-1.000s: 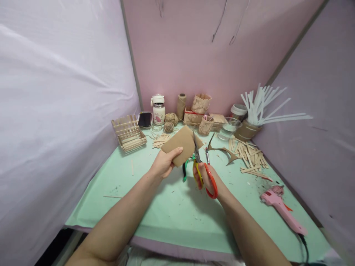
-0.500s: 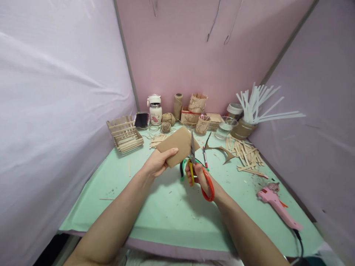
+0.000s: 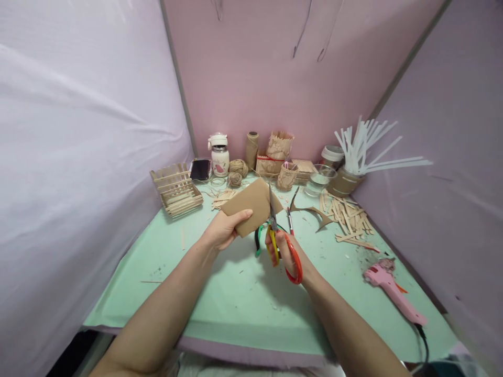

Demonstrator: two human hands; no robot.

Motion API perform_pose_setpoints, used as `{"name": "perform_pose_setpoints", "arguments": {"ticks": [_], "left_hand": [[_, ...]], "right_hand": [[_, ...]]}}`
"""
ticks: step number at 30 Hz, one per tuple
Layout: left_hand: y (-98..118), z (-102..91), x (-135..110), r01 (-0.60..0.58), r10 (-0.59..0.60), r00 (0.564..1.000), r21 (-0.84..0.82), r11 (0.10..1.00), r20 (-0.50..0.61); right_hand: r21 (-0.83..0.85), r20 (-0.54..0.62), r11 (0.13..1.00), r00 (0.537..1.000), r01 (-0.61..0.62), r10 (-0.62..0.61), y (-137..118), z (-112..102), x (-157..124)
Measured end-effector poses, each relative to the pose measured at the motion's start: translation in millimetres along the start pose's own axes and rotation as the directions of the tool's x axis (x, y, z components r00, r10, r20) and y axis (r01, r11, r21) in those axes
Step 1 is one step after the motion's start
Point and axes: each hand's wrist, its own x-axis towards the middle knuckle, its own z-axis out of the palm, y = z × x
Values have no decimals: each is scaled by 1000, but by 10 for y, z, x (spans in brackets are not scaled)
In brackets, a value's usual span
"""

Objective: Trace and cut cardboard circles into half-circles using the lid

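My left hand [image 3: 226, 229] is closed on the near edge of a brown cardboard piece [image 3: 251, 201], held up over the green table [image 3: 236, 293]. My right hand [image 3: 285, 251] has its fingers through the red and yellow handles of a pair of scissors [image 3: 281, 241]. The scissor blades point away from me and sit in a cut along the cardboard's right side. A green-handled tool [image 3: 258, 240] lies on the table just under the hands.
Loose wooden sticks [image 3: 348, 217] and a cardboard offcut [image 3: 312, 212] lie to the right. A pink glue gun [image 3: 393, 293] rests near the right edge. A stick crate [image 3: 176, 191], twine balls, jars and a cup of white strips [image 3: 349, 178] line the back.
The view shifted slightly left since one second ago. The scissor blades have advanced a little further into the cardboard. Both hands stay in nearly the same place.
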Motion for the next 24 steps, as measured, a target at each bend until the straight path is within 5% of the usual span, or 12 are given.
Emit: {"name": "perform_pose_setpoints", "arguments": {"ticks": [11, 24], "left_hand": [[-13, -9, 6, 19, -20, 1000, -3, 1000, -18], [49, 16, -11, 48, -48, 999, 4, 999, 0]], "right_hand": [[-93, 28, 996, 1000, 17, -15, -3, -58, -13], [-107, -77, 979, 983, -176, 169, -191, -9, -61]]}}
